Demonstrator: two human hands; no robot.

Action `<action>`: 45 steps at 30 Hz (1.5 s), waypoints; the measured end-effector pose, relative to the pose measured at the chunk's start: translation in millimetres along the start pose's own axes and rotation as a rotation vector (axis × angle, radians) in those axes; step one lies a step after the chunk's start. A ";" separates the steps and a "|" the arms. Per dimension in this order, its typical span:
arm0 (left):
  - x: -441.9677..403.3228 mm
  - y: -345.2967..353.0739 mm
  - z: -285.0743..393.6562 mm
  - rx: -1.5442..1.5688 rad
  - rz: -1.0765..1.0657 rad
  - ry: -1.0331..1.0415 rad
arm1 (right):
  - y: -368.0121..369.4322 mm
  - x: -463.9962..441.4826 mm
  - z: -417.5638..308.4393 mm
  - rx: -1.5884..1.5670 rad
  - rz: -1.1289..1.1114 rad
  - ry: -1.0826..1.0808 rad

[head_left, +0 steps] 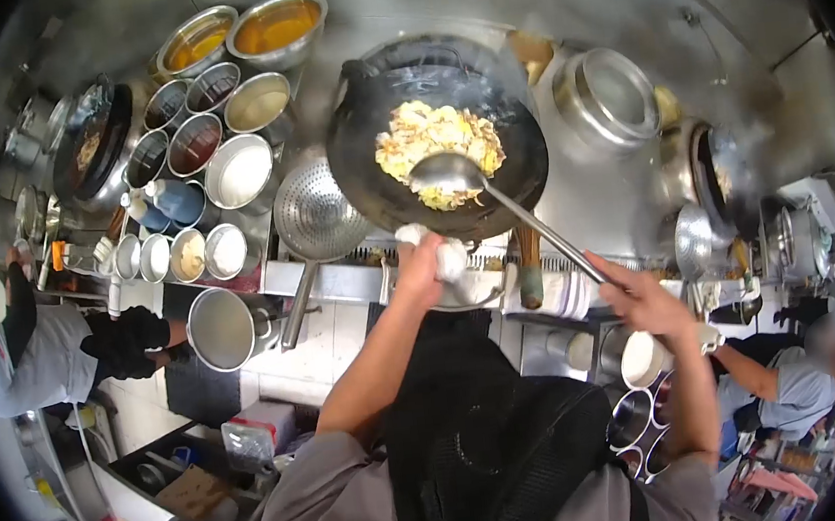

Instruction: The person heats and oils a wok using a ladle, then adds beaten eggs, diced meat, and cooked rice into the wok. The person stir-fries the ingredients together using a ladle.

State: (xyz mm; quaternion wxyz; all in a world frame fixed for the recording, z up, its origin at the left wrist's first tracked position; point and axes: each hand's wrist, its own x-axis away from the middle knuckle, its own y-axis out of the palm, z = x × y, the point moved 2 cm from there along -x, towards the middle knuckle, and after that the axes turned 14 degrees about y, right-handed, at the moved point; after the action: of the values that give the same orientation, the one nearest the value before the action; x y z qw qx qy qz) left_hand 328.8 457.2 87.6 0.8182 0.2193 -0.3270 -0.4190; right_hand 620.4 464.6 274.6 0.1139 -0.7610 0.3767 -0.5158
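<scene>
A large black wok (348,167) sits on the stove, with fried rice or chopped egg mix (411,141) heaped in its middle; I cannot tell exactly which. My left hand (419,275) is closed around a folded white cloth (451,259) at the wok's near edge; whether it grips a wok handle under the cloth is hidden. My right hand (646,301) wraps round the end of a long-handled ladle (546,233). The ladle's bowl rests on the food, its rounded back facing up.
Left of the wok lie a perforated strainer (317,210) and several metal seasoning pots (240,172). Two bowls of orange liquid (279,23) stand behind them. Stacked metal pans (613,96) are at right. Co-workers (40,357) stand on both sides.
</scene>
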 end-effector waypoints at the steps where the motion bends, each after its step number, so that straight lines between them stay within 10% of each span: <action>1: 18.1 2.2 6.3 -0.042 0.018 -0.021 | -12.0 14.5 -4.2 0.019 -0.112 0.028; 4: 17.2 12.2 -4.7 -0.077 0.057 -0.022 | -14.3 2.5 -24.5 0.319 -0.080 -0.016; 6: -9.2 12.6 -7.8 -0.055 0.011 -0.106 | 9.1 -63.6 7.1 0.291 0.226 -0.436; 8: -8.0 -7.3 -29.2 -0.068 0.018 -0.035 | 41.2 -98.4 2.6 0.339 0.314 -0.162; 13: 53.2 -89.4 -70.2 -0.198 -0.073 -0.030 | 87.4 -106.4 24.3 0.138 0.436 -0.307; 19: -5.5 6.1 3.2 -0.092 0.055 -0.015 | 67.6 -36.2 -1.5 -0.046 0.164 -0.210; 27: -98.7 -13.9 -50.3 -0.169 0.061 0.037 | 74.6 -76.1 -27.9 0.158 0.603 -0.265; 45: -118.4 -24.7 -37.2 -0.145 -0.083 -0.244 | 78.3 -103.1 -50.6 -0.033 0.514 -0.318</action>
State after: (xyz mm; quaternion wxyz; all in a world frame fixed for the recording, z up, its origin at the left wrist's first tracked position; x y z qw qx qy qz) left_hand 290.7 544.8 4.7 0.7680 0.1205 -0.3834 -0.4986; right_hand 521.6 492.6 180.9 0.2861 -0.7137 0.5425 -0.3383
